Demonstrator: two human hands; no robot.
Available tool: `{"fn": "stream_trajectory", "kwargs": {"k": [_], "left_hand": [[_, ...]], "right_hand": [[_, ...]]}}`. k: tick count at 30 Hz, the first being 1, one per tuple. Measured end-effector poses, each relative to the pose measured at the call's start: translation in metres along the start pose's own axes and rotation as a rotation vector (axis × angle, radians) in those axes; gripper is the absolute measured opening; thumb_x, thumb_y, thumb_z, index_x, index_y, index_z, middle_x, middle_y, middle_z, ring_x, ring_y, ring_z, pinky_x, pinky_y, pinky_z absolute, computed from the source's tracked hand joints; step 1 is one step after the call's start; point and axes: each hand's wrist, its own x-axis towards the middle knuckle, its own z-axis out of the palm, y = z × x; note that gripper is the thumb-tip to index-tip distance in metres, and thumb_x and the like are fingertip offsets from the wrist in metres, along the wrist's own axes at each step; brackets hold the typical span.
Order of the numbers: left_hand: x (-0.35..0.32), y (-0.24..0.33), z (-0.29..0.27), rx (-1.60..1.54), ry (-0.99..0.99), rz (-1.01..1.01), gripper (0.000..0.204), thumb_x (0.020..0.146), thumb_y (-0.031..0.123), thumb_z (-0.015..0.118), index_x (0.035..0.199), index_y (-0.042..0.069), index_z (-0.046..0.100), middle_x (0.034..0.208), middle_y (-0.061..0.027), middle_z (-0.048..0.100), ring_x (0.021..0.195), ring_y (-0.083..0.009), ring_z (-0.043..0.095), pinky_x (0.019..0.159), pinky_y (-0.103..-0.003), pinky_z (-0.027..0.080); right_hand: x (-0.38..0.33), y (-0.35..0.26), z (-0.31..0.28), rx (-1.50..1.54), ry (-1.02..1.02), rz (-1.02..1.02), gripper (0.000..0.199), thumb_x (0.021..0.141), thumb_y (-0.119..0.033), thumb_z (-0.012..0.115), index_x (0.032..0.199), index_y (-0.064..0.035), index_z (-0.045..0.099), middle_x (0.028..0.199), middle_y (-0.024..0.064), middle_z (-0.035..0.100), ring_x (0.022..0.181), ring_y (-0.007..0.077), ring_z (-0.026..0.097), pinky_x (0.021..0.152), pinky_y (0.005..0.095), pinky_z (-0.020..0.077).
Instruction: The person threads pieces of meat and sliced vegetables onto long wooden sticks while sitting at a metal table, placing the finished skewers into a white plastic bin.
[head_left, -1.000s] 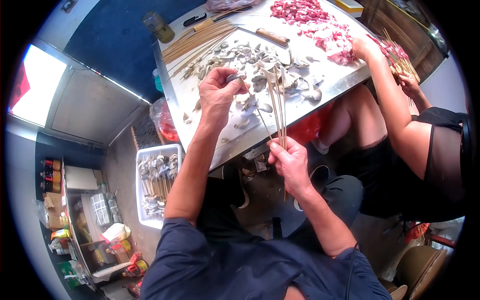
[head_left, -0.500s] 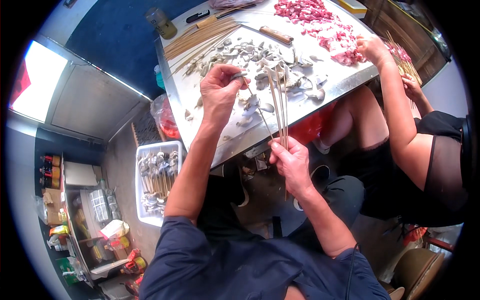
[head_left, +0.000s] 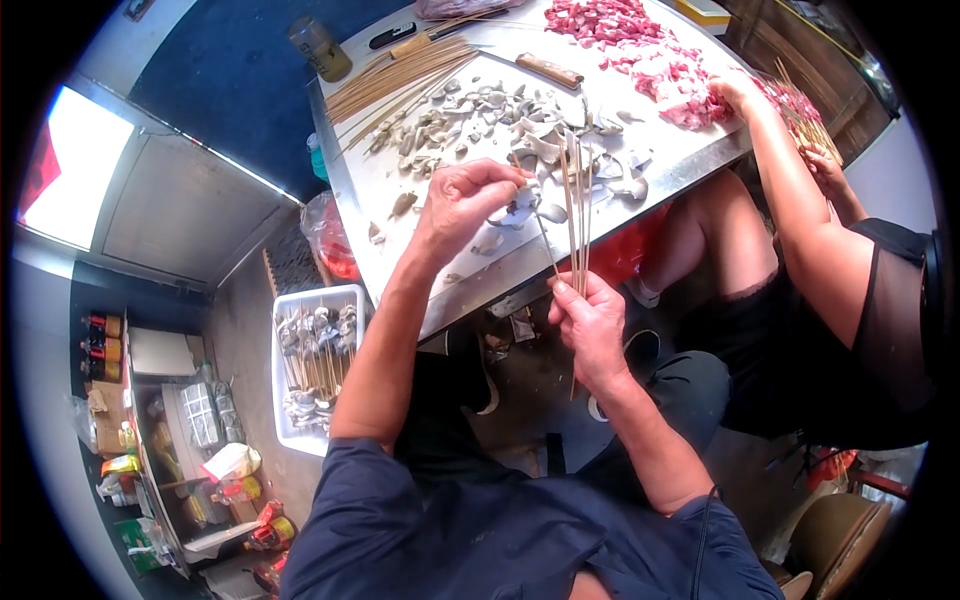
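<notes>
We see the left hand (head_left: 462, 200) over the metal table (head_left: 400, 235), fingers pressed together, pinching a pale mushroom slice (head_left: 522, 183) at its fingertips, just at the edge of the heap of mushroom pieces (head_left: 500, 115) that lies at 12 o'clock from the hand. The right hand (head_left: 590, 325) sits off the table's near edge, at 4 o'clock from the left hand, closed around a bundle of thin bamboo skewers (head_left: 575, 215) that stand upright and fan up over the table edge; one skewer leans toward the left hand's slice. At 11 o'clock of the mushroom heap lies a loose pile of spare skewers (head_left: 400, 80), with a dark jar (head_left: 320, 48) just beyond it. A wood-handled knife (head_left: 548, 70) lies at 1 o'clock of the heap, near a spread of red meat chunks (head_left: 630, 40). Another person's hand (head_left: 735, 90) touches the meat at the table's far right side, and their second hand (head_left: 822, 165) holds skewers below it. On the floor at 8 o'clock from the left hand stands a white tray (head_left: 285, 400) filled with finished mushroom skewers (head_left: 320, 360).
</notes>
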Motion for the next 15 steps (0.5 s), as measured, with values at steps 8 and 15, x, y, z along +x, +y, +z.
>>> {"fn": "stream_trajectory", "kwargs": {"k": [8, 15], "left_hand": [[0.073, -0.020, -0.020, 0.245, 0.299, 0.012, 0.020, 0.082, 0.013, 0.065, 0.095, -0.001, 0.070, 0.078, -0.0078, 0.070, 0.069, -0.0114, 0.064, 0.062, -0.023, 0.051], [0.138, -0.043, -0.018, 0.598, 0.118, -0.045, 0.028, 0.074, 0.024, 0.072, 0.092, 0.003, 0.073, 0.078, -0.0096, 0.071, 0.066, -0.0154, 0.065, 0.063, -0.028, 0.052]], "right_hand": [[0.000, -0.007, 0.001, 0.014, 0.002, -0.044, 0.011, 0.095, -0.012, 0.056, 0.098, -0.0026, 0.060, 0.064, -0.0008, 0.055, 0.044, 0.0005, 0.037, 0.040, 0.0155, 0.0257], [-0.001, -0.012, 0.000, 0.037, 0.009, 0.003, 0.010, 0.093, -0.011, 0.058, 0.094, -0.0028, 0.063, 0.064, -0.0024, 0.055, 0.049, 0.0009, 0.041, 0.044, 0.0163, 0.0288]]}}
